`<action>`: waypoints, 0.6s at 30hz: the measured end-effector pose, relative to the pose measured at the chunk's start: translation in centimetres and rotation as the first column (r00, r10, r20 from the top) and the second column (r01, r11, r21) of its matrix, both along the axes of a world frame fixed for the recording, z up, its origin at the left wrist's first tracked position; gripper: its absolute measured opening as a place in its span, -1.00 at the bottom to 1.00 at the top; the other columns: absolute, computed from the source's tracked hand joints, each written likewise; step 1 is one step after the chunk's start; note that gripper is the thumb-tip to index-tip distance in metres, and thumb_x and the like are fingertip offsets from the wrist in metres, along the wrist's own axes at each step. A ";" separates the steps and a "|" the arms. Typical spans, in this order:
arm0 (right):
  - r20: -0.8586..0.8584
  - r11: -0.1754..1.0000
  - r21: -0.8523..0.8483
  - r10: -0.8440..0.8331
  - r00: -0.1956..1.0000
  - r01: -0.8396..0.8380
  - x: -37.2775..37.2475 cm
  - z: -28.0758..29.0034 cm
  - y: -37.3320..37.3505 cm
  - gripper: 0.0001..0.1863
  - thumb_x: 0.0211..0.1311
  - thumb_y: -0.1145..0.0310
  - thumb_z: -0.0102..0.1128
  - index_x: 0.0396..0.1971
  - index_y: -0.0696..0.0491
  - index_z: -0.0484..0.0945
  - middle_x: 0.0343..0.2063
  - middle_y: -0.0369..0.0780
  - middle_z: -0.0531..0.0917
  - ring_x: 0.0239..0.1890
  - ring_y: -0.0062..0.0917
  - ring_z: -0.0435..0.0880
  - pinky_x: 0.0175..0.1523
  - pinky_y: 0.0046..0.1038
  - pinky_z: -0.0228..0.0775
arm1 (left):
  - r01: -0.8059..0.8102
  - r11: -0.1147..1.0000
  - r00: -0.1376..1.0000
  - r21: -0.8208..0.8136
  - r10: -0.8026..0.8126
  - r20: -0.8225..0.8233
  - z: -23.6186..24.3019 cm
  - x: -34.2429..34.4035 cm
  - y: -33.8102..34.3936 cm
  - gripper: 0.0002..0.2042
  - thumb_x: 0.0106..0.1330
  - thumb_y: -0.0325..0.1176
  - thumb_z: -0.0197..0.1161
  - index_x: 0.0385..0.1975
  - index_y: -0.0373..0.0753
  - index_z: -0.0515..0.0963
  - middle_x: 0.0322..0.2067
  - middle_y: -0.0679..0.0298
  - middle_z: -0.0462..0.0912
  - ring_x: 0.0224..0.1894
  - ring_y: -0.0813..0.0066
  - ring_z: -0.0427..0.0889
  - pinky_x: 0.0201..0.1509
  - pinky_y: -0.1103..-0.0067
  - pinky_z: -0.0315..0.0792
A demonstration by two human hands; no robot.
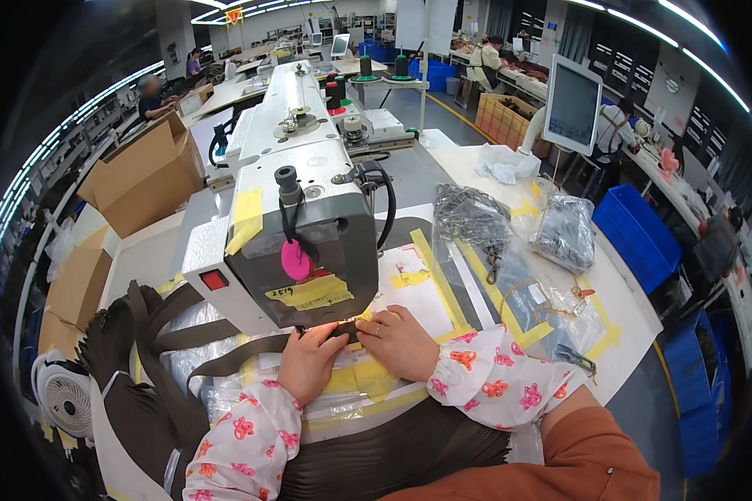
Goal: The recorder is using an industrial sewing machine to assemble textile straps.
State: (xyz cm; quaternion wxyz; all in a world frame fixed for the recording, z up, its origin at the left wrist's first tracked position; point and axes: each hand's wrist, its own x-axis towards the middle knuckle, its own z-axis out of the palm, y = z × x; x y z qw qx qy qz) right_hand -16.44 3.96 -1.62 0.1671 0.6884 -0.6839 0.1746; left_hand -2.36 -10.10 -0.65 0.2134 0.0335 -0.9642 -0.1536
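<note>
Both my hands are close together under the front of a large white and grey sewing machine (305,209). My left hand (309,363) pinches a dark brown webbing strap (242,355), which runs off to the left in a loop. Closed on the short dark end of the same strap is my right hand (399,344), its fingertips beside the left ones. The machine head hides the needle and part of the fingertips. Yellow tape lies on the work surface below the hands. A thick bundle of dark straps (376,451) spreads in front of me.
More straps (125,359) hang at the left, by a white fan (65,397) and cardboard boxes (146,179). Scissors-like snips (575,359), clear bags (564,232) and a tilted screen (572,104) are at the right. Blue bins (635,238) stand beyond the table edge. Several people work farther off.
</note>
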 end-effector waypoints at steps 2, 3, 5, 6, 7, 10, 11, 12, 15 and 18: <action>-0.016 1.000 -0.016 -0.016 1.000 0.015 0.0 -0.2 -0.1 -0.78 -0.08 0.37 0.12 -0.34 0.02 0.54 -0.20 -0.36 0.53 -0.14 -0.56 0.43 0.07 -0.35 0.17 | 0.000 0.999 1.000 0.033 0.000 0.003 -0.2 -0.1 -0.2 -0.83 0.06 -0.48 0.16 -0.32 -0.26 0.53 -0.20 0.13 0.52 -0.12 0.17 0.47 -0.06 0.42 0.33; 0.009 1.000 -0.014 0.000 1.000 0.000 -0.1 -0.3 -0.2 -0.80 -0.07 0.38 0.07 -0.36 0.03 0.53 -0.19 -0.36 0.52 -0.15 -0.55 0.43 0.06 -0.35 0.15 | 0.010 1.000 1.000 0.022 -0.010 0.001 -0.3 -0.1 -0.3 -0.83 0.06 -0.48 0.16 -0.32 -0.26 0.53 -0.20 0.13 0.52 -0.12 0.17 0.47 -0.06 0.42 0.33; 0.033 1.000 -0.017 0.005 0.999 -0.004 -0.1 -0.4 -0.1 -0.81 -0.06 0.39 0.02 -0.39 0.04 0.52 -0.18 -0.35 0.52 -0.15 -0.55 0.43 0.06 -0.34 0.14 | 0.005 1.000 1.000 0.020 -0.004 -0.016 -0.5 -0.2 -0.4 -0.83 0.05 -0.48 0.16 -0.32 -0.27 0.52 -0.19 0.13 0.51 -0.12 0.17 0.47 -0.06 0.41 0.33; 0.037 1.000 -0.001 0.004 0.999 -0.004 -0.1 -0.3 -0.1 -0.81 -0.05 0.39 0.02 -0.39 0.04 0.52 -0.18 -0.35 0.51 -0.14 -0.55 0.43 0.06 -0.33 0.13 | 0.009 1.000 1.000 0.000 -0.009 -0.024 -0.6 -0.1 -0.5 -0.83 0.06 -0.47 0.16 -0.33 -0.27 0.51 -0.20 0.12 0.51 -0.12 0.17 0.47 -0.06 0.41 0.32; 0.039 1.000 0.025 0.010 0.999 -0.011 -0.1 -0.3 -0.1 -0.81 -0.05 0.39 0.02 -0.38 0.04 0.52 -0.17 -0.35 0.51 -0.14 -0.55 0.43 0.06 -0.32 0.13 | 0.012 1.000 1.000 -0.006 -0.012 -0.028 -0.7 -0.1 -0.5 -0.83 0.06 -0.47 0.16 -0.33 -0.27 0.51 -0.20 0.12 0.51 -0.12 0.17 0.47 -0.06 0.41 0.32; 0.031 0.997 0.081 -0.009 0.999 0.007 0.0 0.0 0.0 -0.81 -0.03 0.40 0.01 -0.38 0.04 0.53 -0.16 -0.36 0.51 -0.12 -0.55 0.44 0.07 -0.29 0.12 | -0.013 0.999 1.000 -0.042 0.012 -0.009 -0.8 0.0 -0.6 -0.83 0.12 -0.41 0.11 -0.28 -0.17 0.52 -0.16 0.24 0.52 -0.11 0.33 0.48 -0.16 0.39 0.27; 0.029 0.999 0.037 -0.006 1.000 0.005 0.0 0.2 0.0 -0.81 -0.03 0.40 0.01 -0.38 0.04 0.53 -0.16 -0.36 0.51 -0.12 -0.55 0.44 0.07 -0.29 0.12 | -0.011 1.000 1.000 -0.021 0.010 -0.011 -0.9 0.0 -0.6 -0.84 0.12 -0.41 0.11 -0.29 -0.17 0.52 -0.16 0.24 0.52 -0.12 0.32 0.48 -0.19 0.40 0.28; 0.006 0.997 0.078 -0.029 1.000 0.029 0.0 0.3 0.0 -0.82 -0.03 0.37 0.04 -0.37 0.01 0.54 -0.18 -0.37 0.52 -0.11 -0.57 0.43 0.09 -0.28 0.11 | -0.013 1.000 1.000 0.001 0.013 0.018 -1.0 0.0 -0.7 -0.84 0.12 -0.40 0.12 -0.29 -0.16 0.52 -0.17 0.24 0.52 -0.12 0.32 0.48 -0.21 0.40 0.28; -0.017 0.987 0.150 -0.047 0.999 0.049 0.0 0.5 -0.1 -0.82 -0.02 0.37 0.06 -0.35 -0.02 0.54 -0.18 -0.38 0.53 -0.09 -0.58 0.43 0.13 -0.26 0.08 | -0.005 1.000 1.000 -0.030 0.004 -0.022 -1.3 -0.1 -1.0 -0.85 0.13 -0.40 0.12 -0.30 -0.16 0.53 -0.17 0.25 0.53 -0.14 0.35 0.50 -0.28 0.43 0.28; -0.033 0.977 0.208 -0.043 0.999 0.049 -0.3 0.7 -0.3 -0.79 -0.01 0.39 0.04 -0.32 -0.02 0.53 -0.17 -0.38 0.53 -0.06 -0.56 0.42 0.16 -0.22 0.03 | 0.013 1.000 0.999 0.002 -0.013 -0.040 -1.5 -0.1 -1.4 -0.85 0.13 -0.40 0.12 -0.30 -0.16 0.53 -0.21 0.24 0.56 -0.22 0.33 0.53 -0.31 0.45 0.29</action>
